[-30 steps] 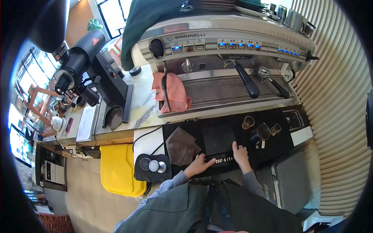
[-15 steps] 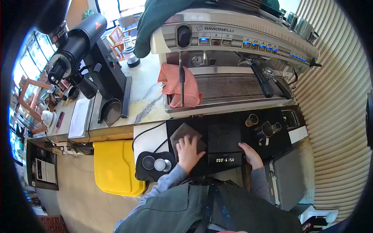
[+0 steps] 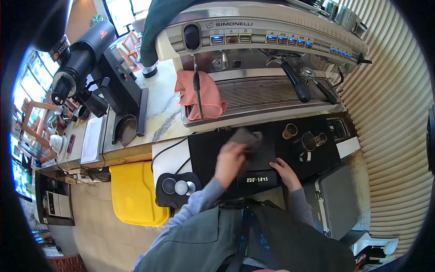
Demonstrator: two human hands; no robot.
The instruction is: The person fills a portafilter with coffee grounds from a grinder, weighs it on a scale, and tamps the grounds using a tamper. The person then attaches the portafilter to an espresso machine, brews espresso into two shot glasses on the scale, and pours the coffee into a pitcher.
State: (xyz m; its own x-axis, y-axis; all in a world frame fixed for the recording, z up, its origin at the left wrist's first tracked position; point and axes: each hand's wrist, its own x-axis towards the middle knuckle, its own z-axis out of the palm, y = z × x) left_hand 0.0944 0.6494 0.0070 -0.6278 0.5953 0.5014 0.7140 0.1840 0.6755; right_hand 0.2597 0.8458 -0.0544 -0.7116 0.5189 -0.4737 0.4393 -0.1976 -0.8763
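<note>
A grey cloth (image 3: 247, 137) is bunched under the fingers of my left hand (image 3: 230, 164), over the black digital scale (image 3: 263, 159). My left hand is closed on the cloth and somewhat blurred. My right hand (image 3: 286, 174) holds the scale's right edge, its fingertips at the corner above the lit display (image 3: 257, 180). The scale lies on a black mat (image 3: 206, 165). To its right on the mat stand a small glass (image 3: 290, 131), a metal pitcher (image 3: 308, 144) and another small cup (image 3: 321, 138).
Behind the mat stands an espresso machine (image 3: 263, 34) with a pink cloth (image 3: 204, 93) by its steam wand and portafilters (image 3: 294, 81) on the right. A black grinder (image 3: 115, 77) is at left. A tamper mat (image 3: 174, 197) with round metal tools sits front left, near a yellow bin (image 3: 136, 192).
My left hand has taken up the grey cloth from the mat and moved it right, onto the scale. My right hand stays at the scale's edge. The displayed reading has changed.
</note>
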